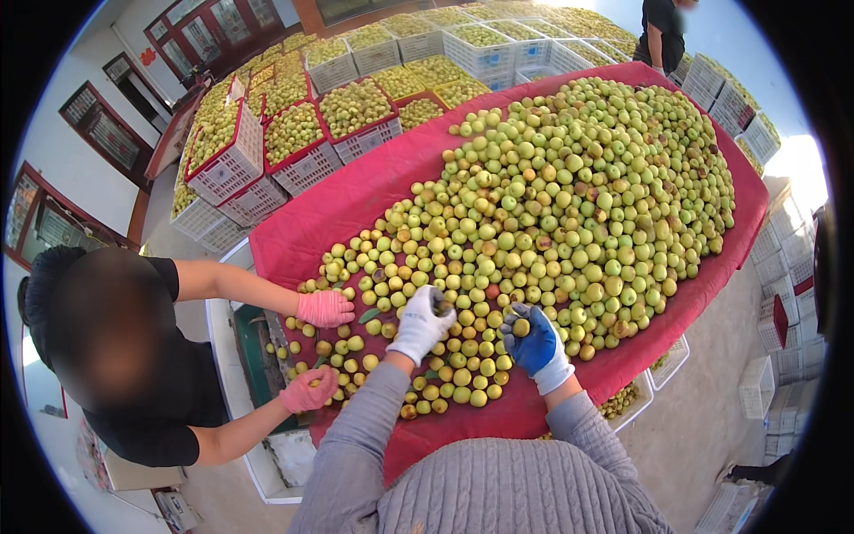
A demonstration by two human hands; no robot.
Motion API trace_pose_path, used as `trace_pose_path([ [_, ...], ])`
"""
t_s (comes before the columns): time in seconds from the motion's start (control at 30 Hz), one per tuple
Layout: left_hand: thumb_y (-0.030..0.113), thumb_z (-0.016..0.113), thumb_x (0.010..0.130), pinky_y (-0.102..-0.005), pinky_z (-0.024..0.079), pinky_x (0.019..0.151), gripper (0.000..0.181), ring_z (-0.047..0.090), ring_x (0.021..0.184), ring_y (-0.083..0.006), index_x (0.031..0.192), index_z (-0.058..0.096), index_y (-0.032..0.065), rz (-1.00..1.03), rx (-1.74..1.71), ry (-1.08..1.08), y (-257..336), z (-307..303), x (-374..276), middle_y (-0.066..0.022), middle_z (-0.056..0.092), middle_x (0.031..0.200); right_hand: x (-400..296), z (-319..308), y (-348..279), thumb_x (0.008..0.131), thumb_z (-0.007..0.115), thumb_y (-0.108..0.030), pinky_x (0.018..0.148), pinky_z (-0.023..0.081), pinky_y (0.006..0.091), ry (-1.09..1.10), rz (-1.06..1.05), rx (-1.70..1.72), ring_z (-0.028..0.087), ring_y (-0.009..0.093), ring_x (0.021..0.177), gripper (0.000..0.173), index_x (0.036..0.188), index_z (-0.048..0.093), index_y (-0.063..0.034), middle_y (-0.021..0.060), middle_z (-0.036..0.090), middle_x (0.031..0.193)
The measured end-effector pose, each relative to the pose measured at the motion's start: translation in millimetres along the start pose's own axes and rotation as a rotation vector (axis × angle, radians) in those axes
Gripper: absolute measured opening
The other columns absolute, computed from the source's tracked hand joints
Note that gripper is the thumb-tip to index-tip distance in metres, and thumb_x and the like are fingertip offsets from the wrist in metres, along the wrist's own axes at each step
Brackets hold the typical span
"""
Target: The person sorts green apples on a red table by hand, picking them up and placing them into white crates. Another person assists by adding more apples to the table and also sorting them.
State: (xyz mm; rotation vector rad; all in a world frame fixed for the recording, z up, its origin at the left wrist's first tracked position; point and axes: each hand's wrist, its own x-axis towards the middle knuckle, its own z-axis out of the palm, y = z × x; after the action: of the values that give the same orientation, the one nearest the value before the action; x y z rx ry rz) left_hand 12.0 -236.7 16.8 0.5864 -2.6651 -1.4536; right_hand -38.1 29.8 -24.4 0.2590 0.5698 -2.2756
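A large heap of small round yellow-green fruits, some with brown patches, lies on a red cloth over a sloping table. My left hand, in a white work glove, is over the thin near end of the heap. Its fingers curl around a dark, brownish fruit, mostly hidden by the glove. To the right, my right hand is turned palm up in a glove with a blue coated palm. A yellow-brown fruit rests in its fingers, at the heap's near edge.
At the left, a co-worker's pink-gloved hands are among the fruits by a white-edged trough. Fruit-filled plastic crates are stacked beyond the table. Another person stands far right. White crates line the right side.
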Motion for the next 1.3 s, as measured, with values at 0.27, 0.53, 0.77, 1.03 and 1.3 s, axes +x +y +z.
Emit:
trace_pose_path([
  [0.27,0.043,0.068,0.097,-0.0586,0.029,0.12,0.072,0.039,0.146,-0.045,0.158,0.044,0.0119,0.473,0.382,0.044,15.7,95.3,-54.6,-0.0215,0.042,0.159,-9.1,13.5,-16.4,0.11,0.055,-0.021,0.057,0.051,0.0179,-0.102,0.004,0.408,0.065,0.028,0.1,0.028,0.13,0.066,-0.0041,0.019,0.067,0.128],
  [0.53,0.039,0.065,0.098,-0.0634,0.021,0.124,0.065,0.032,0.151,-0.0452,0.158,0.046,0.0206,0.533,0.699,-0.248,-33.9,45.5,-124.5,-0.0202,0.037,0.164,-12.4,-11.4,-53.3,0.107,0.06,-0.027,0.075,0.058,0.0306,-0.15,-0.213,0.425,0.065,0.028,0.102,0.029,0.125,0.068,-0.0052,0.0162,0.066,0.126],
  [0.77,0.037,0.066,0.095,-0.0608,0.027,0.119,0.067,0.042,0.142,-0.0382,0.155,0.047,0.0128,0.108,0.769,0.024,-112.9,-15.8,-148.3,-0.0143,0.048,0.156,-33.7,-9.4,-95.9,0.108,0.056,-0.03,0.068,0.053,0.0273,-0.197,-0.329,0.349,0.063,0.027,0.093,0.035,0.131,0.064,-0.005,0.0167,0.065,0.124],
  [1.03,0.031,0.075,0.088,-0.0561,0.029,0.122,0.065,0.039,0.144,-0.0429,0.146,0.055,0.0095,0.597,0.359,-0.077,20.3,86.7,-84.3,-0.0207,0.047,0.154,-40.5,-34.7,-133.1,0.106,0.057,-0.018,0.072,0.054,0.0281,-0.277,-0.467,0.477,0.06,0.027,0.096,0.031,0.131,0.064,-0.0013,0.0177,0.063,0.125],
  [1.3,0.035,0.077,0.086,-0.0567,0.036,0.114,0.039,0.05,0.13,-0.0383,0.118,0.069,0.0142,0.819,0.455,-0.417,94.1,164.9,-60.0,-0.014,0.053,0.144,-43.8,-22.4,-134.5,0.105,0.06,-0.022,0.071,0.054,0.0269,-0.218,-0.542,0.507,0.061,0.024,0.094,0.03,0.127,0.065,-0.0017,0.0153,0.065,0.12],
])
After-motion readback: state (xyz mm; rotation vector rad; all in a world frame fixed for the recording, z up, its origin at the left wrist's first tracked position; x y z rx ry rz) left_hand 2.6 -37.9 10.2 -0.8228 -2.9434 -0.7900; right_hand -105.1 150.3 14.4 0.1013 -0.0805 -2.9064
